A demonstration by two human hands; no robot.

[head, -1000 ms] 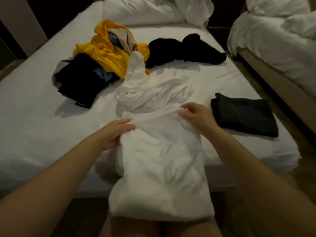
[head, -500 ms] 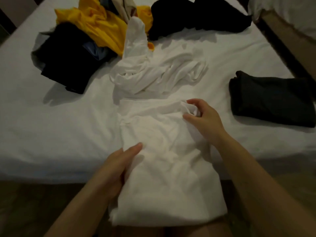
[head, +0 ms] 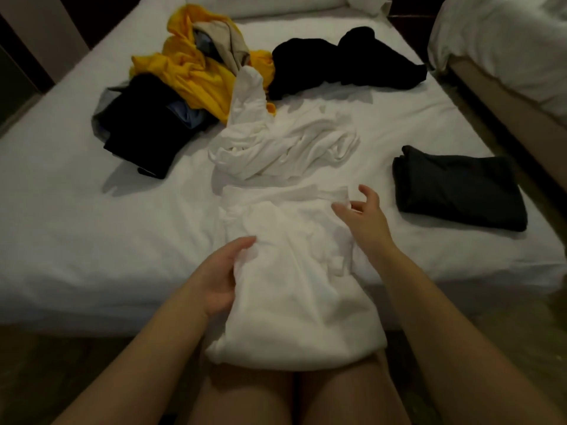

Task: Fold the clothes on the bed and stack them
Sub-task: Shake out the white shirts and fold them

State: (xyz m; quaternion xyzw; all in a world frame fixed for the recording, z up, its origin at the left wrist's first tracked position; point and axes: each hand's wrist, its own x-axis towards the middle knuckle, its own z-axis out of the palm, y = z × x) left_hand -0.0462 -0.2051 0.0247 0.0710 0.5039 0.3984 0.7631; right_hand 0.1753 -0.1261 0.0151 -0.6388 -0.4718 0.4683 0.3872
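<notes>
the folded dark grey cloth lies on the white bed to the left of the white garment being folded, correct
Not left: the head view shows the folded dark grey cloth lying on the white bed to the right of the white garment being folded.

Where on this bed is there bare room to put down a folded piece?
Widest bare sheet: left of the white garment, this side of the black pile. A smaller patch lies between the black clothes and the folded dark garment. The far middle, round the yellow garment, is crowded.
</notes>
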